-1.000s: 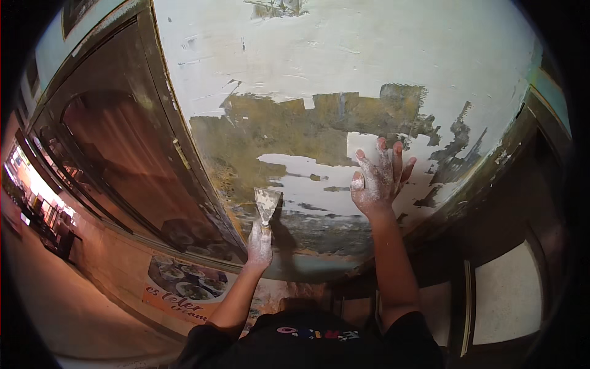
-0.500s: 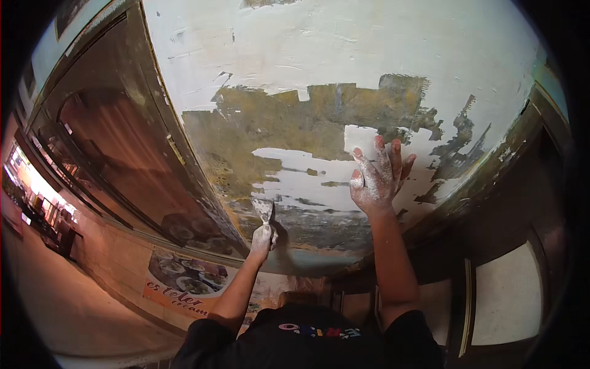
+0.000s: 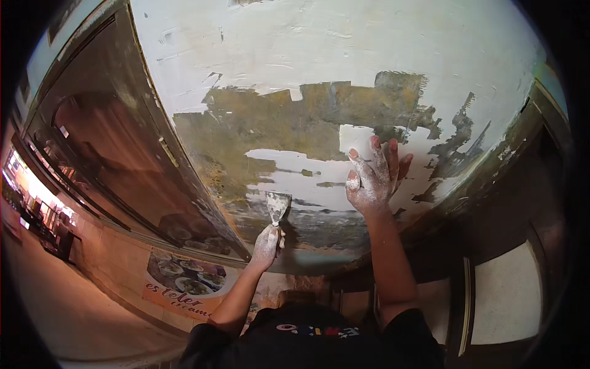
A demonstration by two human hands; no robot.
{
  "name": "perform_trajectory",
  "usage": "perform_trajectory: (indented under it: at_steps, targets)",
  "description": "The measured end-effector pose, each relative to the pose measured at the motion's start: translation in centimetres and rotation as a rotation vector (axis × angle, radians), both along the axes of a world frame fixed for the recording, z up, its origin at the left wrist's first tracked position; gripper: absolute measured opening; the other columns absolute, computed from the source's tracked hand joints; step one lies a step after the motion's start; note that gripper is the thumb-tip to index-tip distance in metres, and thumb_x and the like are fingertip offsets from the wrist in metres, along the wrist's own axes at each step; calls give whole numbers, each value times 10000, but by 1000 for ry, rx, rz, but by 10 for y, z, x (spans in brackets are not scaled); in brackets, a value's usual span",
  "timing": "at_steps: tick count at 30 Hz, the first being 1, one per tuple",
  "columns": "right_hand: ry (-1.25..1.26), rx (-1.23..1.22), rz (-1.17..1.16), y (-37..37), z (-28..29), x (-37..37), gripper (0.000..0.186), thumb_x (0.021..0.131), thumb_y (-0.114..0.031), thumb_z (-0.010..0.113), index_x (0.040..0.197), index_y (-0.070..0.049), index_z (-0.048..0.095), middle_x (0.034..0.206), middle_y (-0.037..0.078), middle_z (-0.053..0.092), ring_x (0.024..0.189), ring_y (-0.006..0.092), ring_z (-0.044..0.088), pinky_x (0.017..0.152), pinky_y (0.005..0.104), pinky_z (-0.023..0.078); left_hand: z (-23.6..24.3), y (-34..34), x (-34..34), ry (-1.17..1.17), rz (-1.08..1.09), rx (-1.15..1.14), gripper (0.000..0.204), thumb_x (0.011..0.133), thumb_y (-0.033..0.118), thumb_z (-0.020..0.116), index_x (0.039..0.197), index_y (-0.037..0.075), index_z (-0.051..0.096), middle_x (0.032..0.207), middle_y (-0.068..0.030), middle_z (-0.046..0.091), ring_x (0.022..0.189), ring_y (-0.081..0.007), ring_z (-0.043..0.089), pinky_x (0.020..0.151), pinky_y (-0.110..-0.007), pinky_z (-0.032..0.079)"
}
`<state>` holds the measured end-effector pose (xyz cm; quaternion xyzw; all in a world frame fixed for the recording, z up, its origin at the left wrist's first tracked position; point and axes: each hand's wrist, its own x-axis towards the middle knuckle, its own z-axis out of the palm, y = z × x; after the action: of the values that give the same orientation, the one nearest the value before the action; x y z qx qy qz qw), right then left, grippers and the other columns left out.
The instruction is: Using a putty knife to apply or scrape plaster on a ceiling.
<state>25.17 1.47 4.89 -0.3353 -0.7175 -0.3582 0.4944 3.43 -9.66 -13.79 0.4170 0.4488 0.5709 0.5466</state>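
My left hand [image 3: 268, 246], dusted white, is closed round the handle of a putty knife [image 3: 278, 208]. Its wide, smeared blade points up and lies at or close to the wall [image 3: 270, 126], at the lower part of a white putty patch [image 3: 301, 161]. To the right, my right hand [image 3: 373, 178] rests with fingers spread against the wall, also coated in white. Under and beside its fingertips is a bright white square [image 3: 355, 136] with crisp edges. Whether that is a thin flat piece or fresh putty, I cannot tell.
A dark framed door or window [image 3: 104, 135] borders the wall on the left. Below it hangs a poster with food pictures [image 3: 184, 280]. Dark framing [image 3: 541, 117] edges the wall on the right, with pale panels [image 3: 507, 301] at the lower right.
My left hand and the putty knife have moved a little to the right, and the blade now shows broader. The right hand keeps its place on the wall. The view has shifted slightly.
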Motion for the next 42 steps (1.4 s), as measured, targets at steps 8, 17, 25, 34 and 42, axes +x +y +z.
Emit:
perform_trajectory:
  at_steps: [8, 17, 25, 34, 42]
  targets:
    - [27, 11, 15, 0, 0, 0, 341, 691, -122, 613, 999, -258, 663, 1302, 42, 513, 1298, 301, 360, 1109, 537, 96, 19, 1, 7, 8, 93, -1, 378, 949, 416, 436, 890, 59, 546, 601, 14, 500, 466, -59, 418, 416, -212, 321]
    - [55, 25, 32, 2, -2, 0, 299, 729, -124, 582, 982, -248, 682, 1270, 34, 548, 1299, 283, 374, 1115, 522, 90, 43, 8, 21, 11, 91, 26, 404, 955, 437, 399, 888, 60, 527, 610, 0, 512, 483, -71, 443, 433, -221, 344]
    - [57, 24, 62, 0, 0, -4, 274, 736, -147, 570, 964, -236, 692, 1248, 31, 563, 1294, 279, 381, 1115, 512, 75, 30, -1, 31, -9, 88, -44, 395, 951, 428, 424, 868, 56, 528, 622, -4, 510, 524, -72, 456, 474, -216, 362]
    - [55, 12, 76, -1, 0, -1, 282, 740, -180, 553, 977, -230, 697, 1250, 40, 561, 1287, 272, 387, 1115, 506, 70, 76, 8, 32, -23, 80, 6, 405, 952, 438, 415, 873, 56, 522, 613, -2, 506, 511, -69, 447, 442, -218, 338]
    - [42, 17, 75, 0, 0, -1, 267, 762, -189, 536, 968, -230, 701, 1236, 36, 570, 1289, 268, 384, 1110, 516, 80, 94, 10, 33, -22, 83, 26, 403, 953, 425, 423, 881, 41, 519, 650, -20, 511, 546, -84, 468, 486, -229, 361]
